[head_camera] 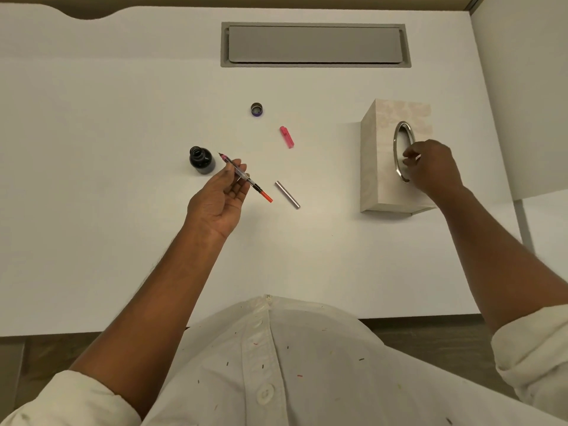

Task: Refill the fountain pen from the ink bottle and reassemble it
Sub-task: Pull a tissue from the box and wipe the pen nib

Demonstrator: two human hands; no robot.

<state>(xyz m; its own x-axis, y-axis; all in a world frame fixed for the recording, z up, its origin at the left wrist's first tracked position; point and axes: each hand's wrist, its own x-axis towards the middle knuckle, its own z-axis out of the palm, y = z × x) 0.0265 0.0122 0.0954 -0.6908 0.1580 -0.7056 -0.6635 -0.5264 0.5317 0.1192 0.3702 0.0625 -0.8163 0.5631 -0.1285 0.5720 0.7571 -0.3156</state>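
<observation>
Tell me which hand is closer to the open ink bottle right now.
Left. The left hand holds the pen section just right of the ink bottle; the right hand is far off at the tissue box opening.

Right hand's fingertips (410,158) hidden inside tissue box (379,167) opening; any tissue unseen.

white desk (123,118); black ink bottle (201,160); pink cap (287,137); silver barrel (287,194); pen (246,177) clear w/ orange end; beige floral tissue box (381,155).
</observation>
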